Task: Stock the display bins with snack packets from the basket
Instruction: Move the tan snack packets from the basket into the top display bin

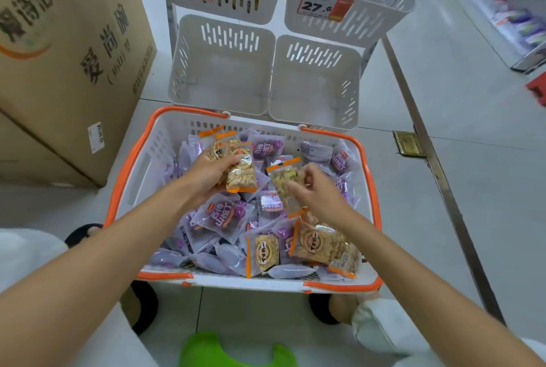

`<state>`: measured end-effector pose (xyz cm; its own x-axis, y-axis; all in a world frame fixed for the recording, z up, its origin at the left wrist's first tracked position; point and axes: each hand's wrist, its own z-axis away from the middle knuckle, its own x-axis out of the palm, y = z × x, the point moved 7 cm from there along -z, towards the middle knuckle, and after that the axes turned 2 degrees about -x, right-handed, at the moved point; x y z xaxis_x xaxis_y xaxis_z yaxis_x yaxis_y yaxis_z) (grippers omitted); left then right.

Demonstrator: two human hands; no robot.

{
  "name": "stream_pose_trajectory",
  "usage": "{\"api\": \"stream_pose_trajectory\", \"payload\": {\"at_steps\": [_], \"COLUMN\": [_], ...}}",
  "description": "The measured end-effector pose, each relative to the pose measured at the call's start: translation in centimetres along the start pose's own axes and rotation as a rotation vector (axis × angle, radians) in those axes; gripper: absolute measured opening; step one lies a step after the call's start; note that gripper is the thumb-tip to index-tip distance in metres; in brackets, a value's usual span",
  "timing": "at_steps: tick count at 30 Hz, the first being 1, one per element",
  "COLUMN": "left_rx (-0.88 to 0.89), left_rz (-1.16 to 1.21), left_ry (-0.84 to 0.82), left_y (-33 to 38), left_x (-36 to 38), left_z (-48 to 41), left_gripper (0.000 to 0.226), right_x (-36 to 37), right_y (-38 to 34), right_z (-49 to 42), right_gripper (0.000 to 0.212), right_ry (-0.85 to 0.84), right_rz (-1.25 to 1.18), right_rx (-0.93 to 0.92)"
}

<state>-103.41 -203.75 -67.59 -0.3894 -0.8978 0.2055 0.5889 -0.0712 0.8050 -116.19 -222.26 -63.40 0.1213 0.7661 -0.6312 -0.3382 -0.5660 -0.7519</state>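
1. gathering step, over the basket [254, 281]: left hand [206, 174] grips a bunch of orange-edged packets [240, 173]; right hand [322, 193] pinches a single packet [285, 186].
2. purple packets [218, 219] fill the basket underneath.
3. next, likely: carry the bunch forward into an empty lower bin [221, 71].

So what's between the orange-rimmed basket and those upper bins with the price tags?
In the head view, two lower white bins fill that stretch, side by side: the left bin and the right bin. Both look empty.
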Motion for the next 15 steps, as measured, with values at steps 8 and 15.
{"api": "stream_pose_trajectory", "payload": {"at_steps": [8,15], "left_rx": [0.096,0.110], "left_rz": [0.028,0.054], "left_ry": [0.004,0.110], "left_y": [1.3,2.5], "left_x": [2.1,0.0], "left_z": [1.2,1.1], "left_gripper": [0.046,0.054], "right_x": [2.2,4.0], "right_y": [-8.4,-7.9], "right_z": [-2.4,-5.0], "right_gripper": [0.021,0.072], "right_ry": [0.030,-0.081], "right_rz": [-0.059,-0.516], "right_rx": [-0.206,0.124]}}
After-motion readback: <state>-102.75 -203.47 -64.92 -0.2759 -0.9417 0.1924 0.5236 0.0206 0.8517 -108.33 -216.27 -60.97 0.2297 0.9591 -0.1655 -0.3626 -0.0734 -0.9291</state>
